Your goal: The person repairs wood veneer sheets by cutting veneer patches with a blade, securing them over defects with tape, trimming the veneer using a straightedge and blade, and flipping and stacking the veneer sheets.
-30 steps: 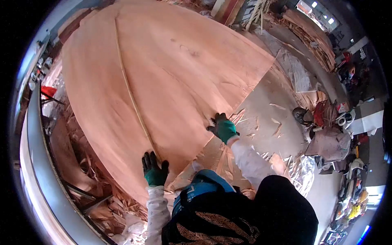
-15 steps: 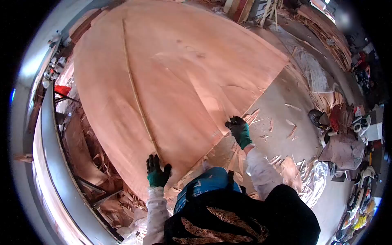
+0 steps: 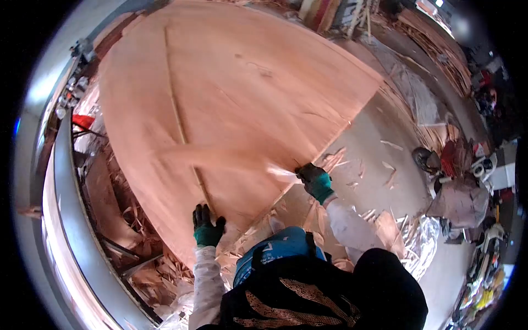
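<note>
A large reddish-brown wood veneer sheet (image 3: 242, 99) spreads out in front of me. Over it runs a long thin stick (image 3: 179, 118), its near end close to my left hand. My left hand (image 3: 208, 226), in a black and green glove, lies on the sheet's near part with fingers apart. At the sheet's right edge, my right hand (image 3: 315, 181), gloved the same way, has its fingers closed on the edge of a veneer strip (image 3: 231, 157). The strip is blurred and stretches leftward across the stick, hiding part of it.
Veneer scraps (image 3: 390, 173) are scattered on the floor to the right, beside clear plastic (image 3: 426, 245). A metal rail (image 3: 91, 242) curves along the left. Stacked veneer (image 3: 434, 52) lies at the upper right, and a draped cloth (image 3: 461, 202) covers something at the right.
My right hand has gone from lying spread on the sheet to gripping at its edge. A blurred strip now crosses the stick. My left hand has stayed near the stick's end.
</note>
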Demonstrator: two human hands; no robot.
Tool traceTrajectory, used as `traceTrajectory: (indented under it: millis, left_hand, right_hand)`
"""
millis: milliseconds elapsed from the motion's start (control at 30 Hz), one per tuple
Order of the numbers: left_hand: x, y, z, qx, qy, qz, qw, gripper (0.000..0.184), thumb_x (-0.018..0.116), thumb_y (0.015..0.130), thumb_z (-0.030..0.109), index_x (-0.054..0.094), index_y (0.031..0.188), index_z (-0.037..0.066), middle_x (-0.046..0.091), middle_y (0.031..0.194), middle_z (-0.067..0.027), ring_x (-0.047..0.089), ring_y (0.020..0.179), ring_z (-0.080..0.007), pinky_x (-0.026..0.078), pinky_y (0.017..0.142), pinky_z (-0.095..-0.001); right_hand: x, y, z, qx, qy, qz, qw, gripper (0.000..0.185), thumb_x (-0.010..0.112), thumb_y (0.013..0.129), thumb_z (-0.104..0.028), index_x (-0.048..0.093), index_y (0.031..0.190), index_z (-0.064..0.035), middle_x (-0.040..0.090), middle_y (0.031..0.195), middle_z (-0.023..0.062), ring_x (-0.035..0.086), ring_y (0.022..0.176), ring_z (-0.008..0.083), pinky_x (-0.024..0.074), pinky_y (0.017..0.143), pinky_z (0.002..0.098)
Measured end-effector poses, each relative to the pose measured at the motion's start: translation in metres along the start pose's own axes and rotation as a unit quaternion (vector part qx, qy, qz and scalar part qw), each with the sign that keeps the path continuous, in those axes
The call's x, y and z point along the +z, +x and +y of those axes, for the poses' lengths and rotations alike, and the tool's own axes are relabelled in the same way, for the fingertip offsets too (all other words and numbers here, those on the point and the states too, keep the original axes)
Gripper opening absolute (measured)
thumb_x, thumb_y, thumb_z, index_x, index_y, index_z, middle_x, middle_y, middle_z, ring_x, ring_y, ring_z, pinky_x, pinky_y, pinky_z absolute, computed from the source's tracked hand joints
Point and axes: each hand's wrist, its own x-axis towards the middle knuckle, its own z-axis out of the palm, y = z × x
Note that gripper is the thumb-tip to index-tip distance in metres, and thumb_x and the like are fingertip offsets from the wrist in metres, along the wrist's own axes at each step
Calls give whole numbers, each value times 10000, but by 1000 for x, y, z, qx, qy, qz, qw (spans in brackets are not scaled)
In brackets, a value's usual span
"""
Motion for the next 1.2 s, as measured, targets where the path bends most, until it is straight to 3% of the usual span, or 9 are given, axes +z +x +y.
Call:
traceTrajectory:
  millis: [467,667,733,800,933,1067,1133,1167,1200]
  left_hand:
    - [-5,3,2,35,-52,19,998,688,691,776,414,492,1297,12,442,1379,-244,398,1276,-430,327,1074,-504]
    - [-11,3,7,-3,-20,-18,1000,742,666,792,453,452,1345,8,393,1421,-251,344,1317,-436,297,1096,-485]
    - [-12,2,5,16,-33,11,999,720,683,775,442,471,1331,37,413,1402,-257,371,1294,-451,346,1060,-505]
    - [-17,0,7,1,-39,10,999,720,682,778,436,464,1332,31,410,1401,-261,377,1284,-458,352,1052,-510]
    - [-17,1,5,3,-49,4,999,715,685,779,419,462,1328,21,406,1400,-268,378,1280,-463,351,1055,-510]
    - [-20,5,8,17,-44,2,999,726,689,780,408,450,1335,7,408,1397,-269,371,1285,-464,343,1063,-511]
    - [-19,-1,6,20,-31,-2,999,733,691,781,405,444,1340,-1,408,1396,-269,369,1287,-463,337,1069,-511]
    - [-17,-1,5,27,-28,-3,999,737,692,780,403,441,1342,-3,408,1397,-269,368,1289,-462,332,1072,-511]
    - [-16,0,4,32,-23,-2,999,741,693,780,402,439,1343,-6,408,1397,-268,367,1291,-460,328,1076,-511]
  right_hand:
    - [-52,-242,36,70,-36,-271,959,138,588,822,-210,677,898,-137,643,859,120,637,783,309,519,705,429]
    - [-79,-322,70,280,-103,-489,820,260,629,760,-321,724,913,-133,690,920,152,660,905,322,518,794,432]
    - [-93,-313,86,277,-161,-634,704,370,542,847,-395,681,1089,-152,667,1113,106,625,1060,267,487,899,441]
    - [-123,-227,37,498,-266,-350,748,369,531,888,-338,658,1182,-154,616,1247,85,608,1083,268,418,1007,397]
    - [-118,-201,129,310,-217,-599,706,307,547,860,-270,685,1084,-111,654,1137,119,635,1017,286,480,888,419]
    - [-128,3,86,58,-205,-267,940,226,580,818,-280,691,842,-85,664,838,200,641,766,373,510,704,425]
    - [-119,114,23,105,-7,-103,989,294,611,805,-307,658,878,-26,649,838,215,625,782,381,504,720,426]
    - [-67,152,70,-103,4,6,995,338,612,805,-335,658,913,-18,646,855,220,619,845,378,503,744,426]
    - [-84,196,26,36,-41,-61,997,283,600,781,-280,653,931,-45,656,947,197,614,931,379,509,809,449]
